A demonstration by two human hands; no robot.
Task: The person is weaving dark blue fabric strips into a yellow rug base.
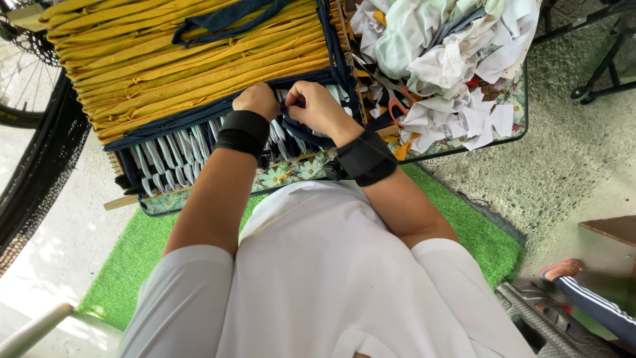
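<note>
My left hand (257, 99) and my right hand (317, 108) meet at the near edge of a woven mat (192, 59) made of yellow cloth strips, with white and navy strips in the nearest rows. The fingers of both hands pinch a dark navy cloth strip (298, 130) where it runs between the white strips. Each wrist wears a black band. The mat lies on a table with a floral cloth (291, 174).
A heap of white cloth scraps (444, 59) lies at the right of the table, with orange-handled scissors (399, 106) beside it. Green turf matting (139, 258) covers the floor below. A bicycle wheel (20, 73) stands left. Another person's foot (562, 268) shows at lower right.
</note>
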